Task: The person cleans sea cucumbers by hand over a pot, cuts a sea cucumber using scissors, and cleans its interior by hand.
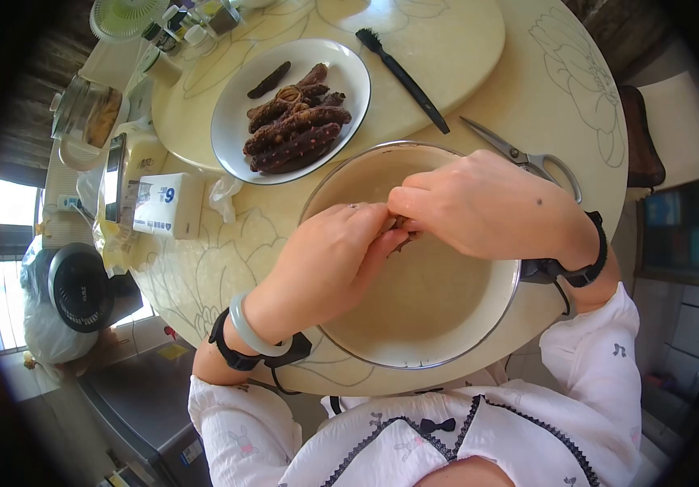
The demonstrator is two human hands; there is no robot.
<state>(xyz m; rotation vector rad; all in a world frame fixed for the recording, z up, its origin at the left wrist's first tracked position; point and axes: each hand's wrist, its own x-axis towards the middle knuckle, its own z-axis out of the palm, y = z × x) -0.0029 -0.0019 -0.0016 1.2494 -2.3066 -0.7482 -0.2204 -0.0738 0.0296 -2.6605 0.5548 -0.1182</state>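
Basin (498, 304): pale liquid.
Plate (231, 109): heaped knobbly brown pieces (299, 130).
Left hand (317, 256), right hand (479, 203): together, pinching dark piece (402, 234), mostly hidden.

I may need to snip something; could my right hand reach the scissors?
Probably yes: the scissors lie beside the right hand, outside the bowl, nothing seen between, though that hand is busy with a dark piece.
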